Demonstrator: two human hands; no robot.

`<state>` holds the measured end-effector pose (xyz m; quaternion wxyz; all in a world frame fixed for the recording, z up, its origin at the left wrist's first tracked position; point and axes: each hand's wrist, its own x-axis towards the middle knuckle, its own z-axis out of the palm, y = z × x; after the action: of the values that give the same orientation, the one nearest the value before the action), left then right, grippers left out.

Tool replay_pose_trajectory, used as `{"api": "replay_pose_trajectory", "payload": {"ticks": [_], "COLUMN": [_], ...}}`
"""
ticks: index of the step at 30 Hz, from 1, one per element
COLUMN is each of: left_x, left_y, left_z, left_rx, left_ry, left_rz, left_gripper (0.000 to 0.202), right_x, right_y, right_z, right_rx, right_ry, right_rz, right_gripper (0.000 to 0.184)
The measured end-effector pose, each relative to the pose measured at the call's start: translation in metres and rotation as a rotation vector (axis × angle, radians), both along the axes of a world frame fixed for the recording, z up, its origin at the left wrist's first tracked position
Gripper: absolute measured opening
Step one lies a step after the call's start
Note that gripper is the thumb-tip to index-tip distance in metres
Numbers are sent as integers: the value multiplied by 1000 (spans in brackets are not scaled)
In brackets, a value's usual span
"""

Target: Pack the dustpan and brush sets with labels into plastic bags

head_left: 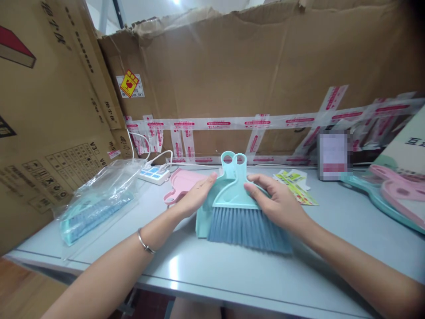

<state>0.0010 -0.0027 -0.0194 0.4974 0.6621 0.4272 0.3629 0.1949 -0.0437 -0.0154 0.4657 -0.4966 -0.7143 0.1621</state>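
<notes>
A mint-green hand brush (237,192) with blue-grey bristles stands upright, bristles down, in front of a matching mint dustpan (203,219). Their looped handle ends sit side by side at the top. My left hand (199,192) holds the dustpan at its left edge, with part of the fingers hidden behind it. Around the brush head's right side, my right hand (277,199) is closed, thumb and fingers on the front. Just behind my left hand lies a pink dustpan (186,184), partly covered by it.
A transparent plastic bag (96,199) with another mint brush set lies at the left. A white power strip (154,174) with cables is behind. Green-yellow packets (295,186), a blurred upright device (334,155) and pink and mint items (398,195) are right. Cardboard (215,75) walls the back.
</notes>
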Motion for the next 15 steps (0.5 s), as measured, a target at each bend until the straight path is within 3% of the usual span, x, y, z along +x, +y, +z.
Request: {"api": "replay_pose_trajectory", "payload": {"ticks": [4,10,15], "left_x": [3,7,8], "left_y": [-1,1,4], "left_z": [-1,-9,-14], "left_rx": [37,39,20], "left_ry": [-46,-12,3], "left_rz": [-54,-57,-45], "left_gripper": [51,54,49], "right_x": [-8,-13,-11], "right_y": [6,27,41], "right_z": [-5,-14,-27], "right_rx": [41,323,304], "right_ry": [-4,-222,-234], "right_rz": [-42,-132,-155], "right_gripper": [21,19,24]}}
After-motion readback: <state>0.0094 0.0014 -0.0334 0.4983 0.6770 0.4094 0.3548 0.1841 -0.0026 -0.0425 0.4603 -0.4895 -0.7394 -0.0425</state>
